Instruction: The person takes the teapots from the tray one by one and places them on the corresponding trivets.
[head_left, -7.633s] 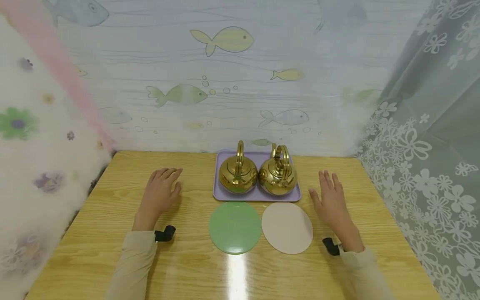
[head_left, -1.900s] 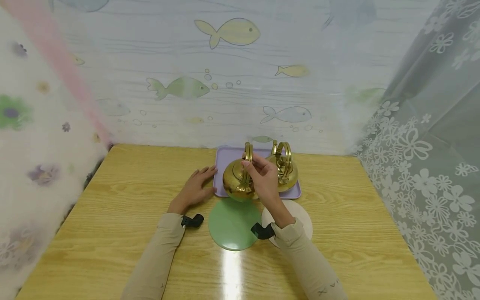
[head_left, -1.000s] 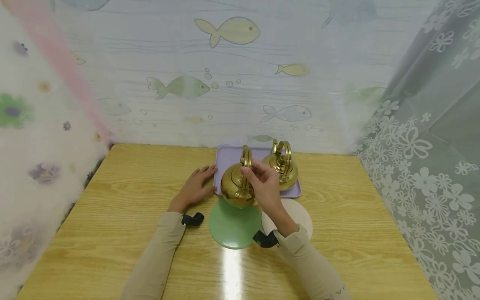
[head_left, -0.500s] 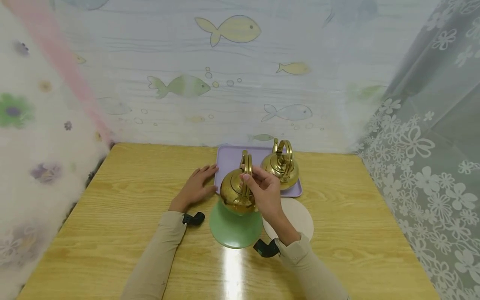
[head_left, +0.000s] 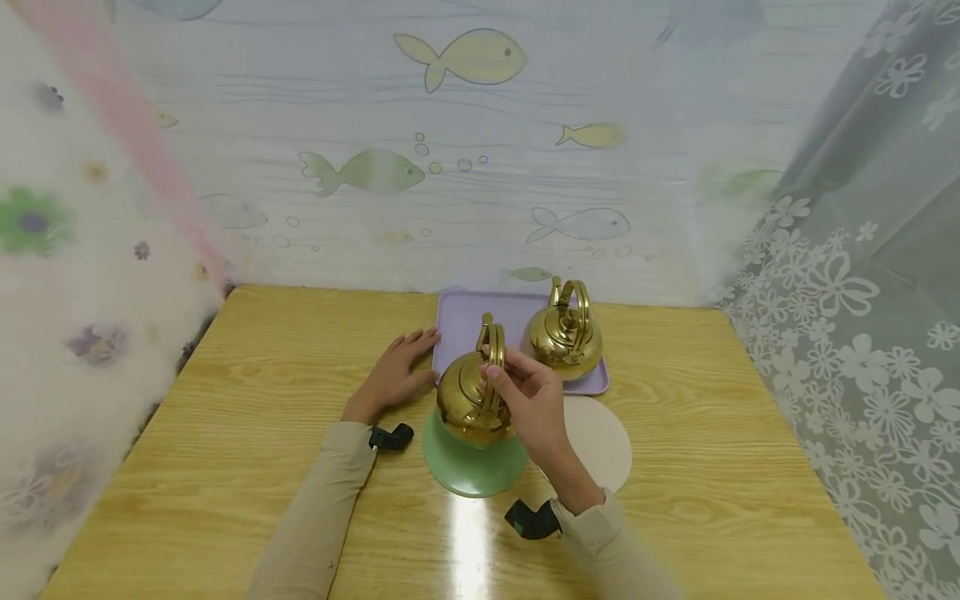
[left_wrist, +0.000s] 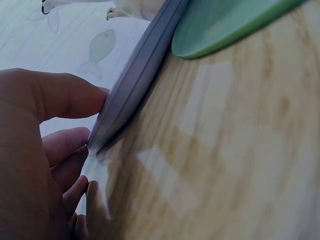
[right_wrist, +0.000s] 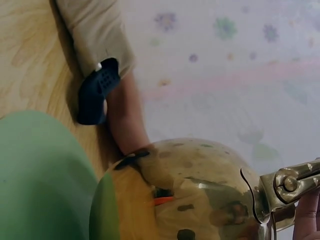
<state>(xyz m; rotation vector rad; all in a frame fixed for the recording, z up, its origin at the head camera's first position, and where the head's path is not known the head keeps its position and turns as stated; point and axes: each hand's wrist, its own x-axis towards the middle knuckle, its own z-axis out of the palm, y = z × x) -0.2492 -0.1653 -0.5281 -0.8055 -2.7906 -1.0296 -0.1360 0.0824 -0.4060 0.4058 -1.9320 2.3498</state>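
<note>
My right hand [head_left: 537, 407] grips the upright handle of a shiny gold kettle [head_left: 463, 407], thumb and fingers around it. The kettle overlaps the back part of a round green mat [head_left: 474, 479] in the head view. In the right wrist view its rounded gold body [right_wrist: 200, 195] shows close beside the green mat [right_wrist: 40, 175]. My left hand [head_left: 393, 373] lies at the left side of a lilac tray [head_left: 467, 315], fingers spread. Its thumb and fingertips touch the tray's outer edge [left_wrist: 130, 90] in the left wrist view. A second gold kettle [head_left: 558, 343] stands on the tray's right part.
A round pale beige mat [head_left: 600, 442] lies right of the green one, partly under my right forearm in the head view. The wooden table [head_left: 712, 433] meets a fish-patterned curtain [head_left: 360, 233] behind the tray, with patterned cloths at both sides.
Both hands came in from the table's sides, the left to the tray's edge, the right to the left kettle's handle. That kettle has moved off the tray toward me, over the green mat.
</note>
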